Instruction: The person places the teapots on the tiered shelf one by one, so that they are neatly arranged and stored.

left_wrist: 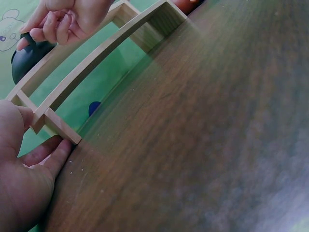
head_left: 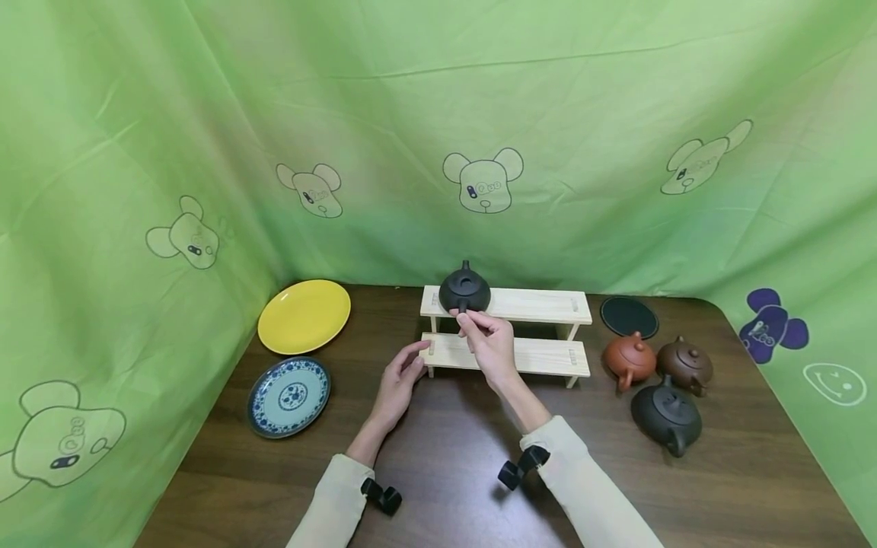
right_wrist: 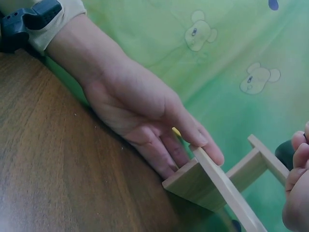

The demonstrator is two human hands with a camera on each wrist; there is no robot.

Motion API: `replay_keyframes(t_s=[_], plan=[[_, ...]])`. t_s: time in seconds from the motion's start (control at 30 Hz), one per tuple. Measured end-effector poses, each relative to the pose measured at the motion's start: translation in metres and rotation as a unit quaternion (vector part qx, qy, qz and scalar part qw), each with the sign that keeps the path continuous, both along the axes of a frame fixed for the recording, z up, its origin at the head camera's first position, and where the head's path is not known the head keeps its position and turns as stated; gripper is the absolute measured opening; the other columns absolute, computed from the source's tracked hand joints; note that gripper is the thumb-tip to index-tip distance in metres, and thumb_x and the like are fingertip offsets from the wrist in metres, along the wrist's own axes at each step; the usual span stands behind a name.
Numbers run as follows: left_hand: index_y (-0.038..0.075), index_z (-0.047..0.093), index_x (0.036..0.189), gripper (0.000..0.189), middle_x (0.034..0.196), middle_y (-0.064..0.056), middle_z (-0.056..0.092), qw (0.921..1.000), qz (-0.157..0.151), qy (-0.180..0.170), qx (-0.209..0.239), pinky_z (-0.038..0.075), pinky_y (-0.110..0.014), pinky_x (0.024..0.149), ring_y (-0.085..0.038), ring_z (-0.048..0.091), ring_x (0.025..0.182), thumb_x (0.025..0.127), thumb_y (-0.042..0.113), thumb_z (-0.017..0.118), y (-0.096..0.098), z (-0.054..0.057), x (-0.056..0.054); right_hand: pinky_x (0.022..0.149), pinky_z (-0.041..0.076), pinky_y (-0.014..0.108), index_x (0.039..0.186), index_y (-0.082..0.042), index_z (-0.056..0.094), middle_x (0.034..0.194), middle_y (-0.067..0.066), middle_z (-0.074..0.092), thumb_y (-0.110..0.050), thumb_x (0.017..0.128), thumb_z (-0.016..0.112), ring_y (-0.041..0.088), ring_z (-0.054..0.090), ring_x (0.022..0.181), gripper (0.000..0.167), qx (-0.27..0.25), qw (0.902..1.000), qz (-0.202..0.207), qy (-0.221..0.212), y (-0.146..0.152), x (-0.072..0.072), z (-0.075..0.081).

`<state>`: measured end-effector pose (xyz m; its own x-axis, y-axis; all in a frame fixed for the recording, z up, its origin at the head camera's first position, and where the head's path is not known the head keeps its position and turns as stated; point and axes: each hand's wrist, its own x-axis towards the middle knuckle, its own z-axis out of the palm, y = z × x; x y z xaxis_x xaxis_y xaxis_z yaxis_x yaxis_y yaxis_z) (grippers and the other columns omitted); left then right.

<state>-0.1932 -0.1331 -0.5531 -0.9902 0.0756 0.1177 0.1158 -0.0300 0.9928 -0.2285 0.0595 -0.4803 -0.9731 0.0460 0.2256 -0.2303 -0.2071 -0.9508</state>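
Observation:
My right hand (head_left: pixel 492 348) pinches the near-side handle of a small black teapot (head_left: pixel 465 289) between thumb and index finger. The teapot is over the left end of the upper board of a two-tier wooden stand (head_left: pixel 534 304). At the left end of the lower board rests my left hand (head_left: pixel 397 387). Its thumb and index finger touch the board's end, while the other fingers (right_wrist: pixel 153 151) lie nearly straight against the leg. In the left wrist view, the curled fingers of my right hand (left_wrist: pixel 72 19) partly cover the teapot (left_wrist: pixel 30 58).
To the right sit a reddish teapot (head_left: pixel 629 358), a brown teapot (head_left: pixel 685 364) and a larger black teapot (head_left: pixel 666 415). Behind them lies a dark round mat (head_left: pixel 629 317). A yellow plate (head_left: pixel 304 316) and a blue patterned plate (head_left: pixel 289 397) lie left. Green cloth (head_left: pixel 384 114) hangs around the table.

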Motion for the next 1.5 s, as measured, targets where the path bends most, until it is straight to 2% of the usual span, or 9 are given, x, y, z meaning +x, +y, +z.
replay_keyframes(t_s=[0.17, 0.5, 0.8, 1.1, 1.3, 1.5], plan=[[-0.006, 0.061, 0.15, 0.036, 0.158, -0.022, 0.059, 1.0, -0.001, 0.005, -0.002, 0.054, -0.028, 0.113, -0.018, 0.059, 0.137, 0.116, 0.001, 0.051, 0.0, 0.001, 0.0, 0.049, 0.031, 0.015, 0.123, 0.02, 0.074, 0.078, -0.013, 0.073, 0.0, 0.107, 0.071, 0.001, 0.043, 0.053, 0.025, 0.004, 0.9999, 0.008, -0.012, 0.002, 0.0, -0.001], [-0.004, 0.062, 0.15, 0.037, 0.159, -0.022, 0.059, 1.0, -0.004, 0.002, 0.005, 0.054, -0.03, 0.114, -0.027, 0.056, 0.142, 0.116, 0.0, 0.051, 0.0, 0.002, 0.002, 0.05, 0.035, 0.015, 0.121, 0.018, 0.075, 0.08, -0.011, 0.075, 0.0, 0.105, 0.072, 0.002, 0.046, 0.054, 0.024, 0.009, 0.9996, 0.017, -0.022, 0.005, 0.0, -0.001], [-0.004, 0.062, 0.151, 0.036, 0.159, -0.021, 0.059, 1.0, -0.004, 0.002, 0.004, 0.055, -0.033, 0.114, -0.021, 0.058, 0.139, 0.116, 0.001, 0.051, 0.001, 0.002, 0.0, 0.05, 0.035, 0.015, 0.121, 0.02, 0.074, 0.075, -0.007, 0.071, 0.003, 0.103, 0.074, 0.003, 0.047, 0.054, 0.025, 0.0, 0.9997, 0.003, -0.025, 0.009, 0.003, -0.001], [-0.002, 0.063, 0.15, 0.037, 0.159, -0.019, 0.06, 1.0, 0.0, -0.001, 0.004, 0.054, -0.031, 0.115, -0.022, 0.056, 0.142, 0.116, -0.001, 0.05, 0.0, -0.002, -0.001, 0.05, 0.035, 0.015, 0.117, 0.017, 0.077, 0.072, -0.005, 0.069, 0.004, 0.099, 0.079, 0.004, 0.047, 0.054, 0.022, 0.006, 0.9996, -0.02, -0.02, 0.016, 0.007, -0.001], [-0.003, 0.063, 0.15, 0.037, 0.159, -0.019, 0.06, 1.0, 0.002, -0.004, 0.002, 0.054, -0.027, 0.113, -0.02, 0.056, 0.141, 0.116, -0.001, 0.05, 0.001, 0.0, -0.001, 0.05, 0.034, 0.015, 0.116, 0.014, 0.078, 0.076, -0.006, 0.071, 0.003, 0.099, 0.079, 0.004, 0.046, 0.056, 0.02, 0.006, 0.9998, -0.017, -0.008, 0.022, 0.013, 0.001], [-0.003, 0.063, 0.15, 0.036, 0.158, -0.021, 0.06, 1.0, -0.003, 0.009, 0.002, 0.054, -0.027, 0.113, -0.017, 0.057, 0.139, 0.116, 0.002, 0.052, 0.0, -0.002, 0.0, 0.05, 0.032, 0.015, 0.116, 0.014, 0.079, 0.08, -0.009, 0.071, 0.002, 0.099, 0.079, 0.003, 0.044, 0.055, 0.02, 0.008, 0.9997, -0.019, -0.011, 0.027, 0.02, 0.0]])
